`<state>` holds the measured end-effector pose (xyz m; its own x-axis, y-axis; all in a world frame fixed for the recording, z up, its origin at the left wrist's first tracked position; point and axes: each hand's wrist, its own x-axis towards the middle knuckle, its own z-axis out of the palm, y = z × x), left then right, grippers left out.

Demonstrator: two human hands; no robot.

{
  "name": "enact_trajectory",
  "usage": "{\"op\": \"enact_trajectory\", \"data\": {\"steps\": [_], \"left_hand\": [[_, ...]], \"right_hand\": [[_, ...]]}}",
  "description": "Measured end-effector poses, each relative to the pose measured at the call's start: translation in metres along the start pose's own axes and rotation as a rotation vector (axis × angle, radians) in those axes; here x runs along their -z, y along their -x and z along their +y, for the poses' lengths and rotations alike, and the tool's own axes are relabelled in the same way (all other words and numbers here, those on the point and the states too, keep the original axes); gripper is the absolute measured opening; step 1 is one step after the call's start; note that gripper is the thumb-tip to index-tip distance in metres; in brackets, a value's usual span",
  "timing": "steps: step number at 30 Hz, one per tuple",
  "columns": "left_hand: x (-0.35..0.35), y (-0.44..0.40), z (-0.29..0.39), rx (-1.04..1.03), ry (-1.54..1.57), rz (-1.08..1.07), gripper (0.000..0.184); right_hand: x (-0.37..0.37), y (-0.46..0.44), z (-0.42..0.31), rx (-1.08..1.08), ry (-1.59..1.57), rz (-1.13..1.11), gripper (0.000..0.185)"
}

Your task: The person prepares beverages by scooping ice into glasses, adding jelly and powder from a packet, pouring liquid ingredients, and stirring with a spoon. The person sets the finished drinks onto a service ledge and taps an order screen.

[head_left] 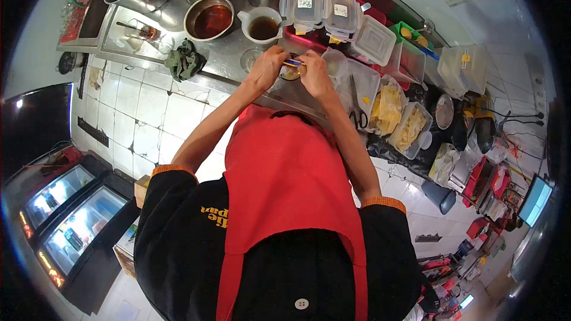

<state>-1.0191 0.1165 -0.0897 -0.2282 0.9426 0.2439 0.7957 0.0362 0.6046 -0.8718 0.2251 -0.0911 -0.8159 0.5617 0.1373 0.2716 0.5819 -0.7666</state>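
My left hand (267,68) and my right hand (316,74) meet over the steel counter, fingers closed on the two ends of a small blue and yellow packet (292,62). Its exact kind is too small to make out. Right below it sits a small round dish (289,73), partly hidden by my hands, with something pale in it. A clear glass bowl (250,59) stands beside my left hand. Close to my right hand is a translucent plastic cup (335,63). Behind my hands stands a white jug (262,26) of dark brown liquid.
A steel bowl of reddish liquid (210,19) and a crumpled dark green cloth (184,60) lie left. Lidded plastic boxes (304,6) line the back. To the right are black scissors (357,104) and tubs of yellowish food sheets (410,128). The counter's front edge is near my apron.
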Motion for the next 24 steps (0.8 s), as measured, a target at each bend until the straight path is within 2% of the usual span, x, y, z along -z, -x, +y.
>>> {"op": "enact_trajectory", "data": {"steps": [8,14,18,21,22,23,24], "left_hand": [[-0.008,-0.007,-0.003,-0.023,0.048,0.003,0.016],[-0.002,-0.01,0.004,-0.041,0.043,0.022,0.014],[-0.014,-0.002,-0.004,-0.062,0.015,0.029,0.014],[-0.015,0.0,-0.008,-0.071,0.052,0.001,0.012],[-0.015,0.004,-0.008,-0.016,-0.007,-0.01,0.016],[0.002,0.005,0.006,-0.019,-0.007,-0.013,0.016],[0.026,0.009,0.026,0.056,0.079,0.122,0.019]], "right_hand": [[0.002,-0.008,0.001,0.01,0.158,-0.024,0.022],[-0.004,0.002,-0.008,-0.006,0.097,0.139,0.027],[-0.017,0.003,0.012,0.033,0.097,0.07,0.028],[-0.012,0.007,0.015,0.074,0.081,0.1,0.025],[-0.013,0.016,0.015,0.057,0.079,0.101,0.025],[-0.011,0.015,0.014,-0.053,0.085,0.099,0.02],[-0.007,0.013,0.012,-0.16,0.088,0.098,0.016]]}}
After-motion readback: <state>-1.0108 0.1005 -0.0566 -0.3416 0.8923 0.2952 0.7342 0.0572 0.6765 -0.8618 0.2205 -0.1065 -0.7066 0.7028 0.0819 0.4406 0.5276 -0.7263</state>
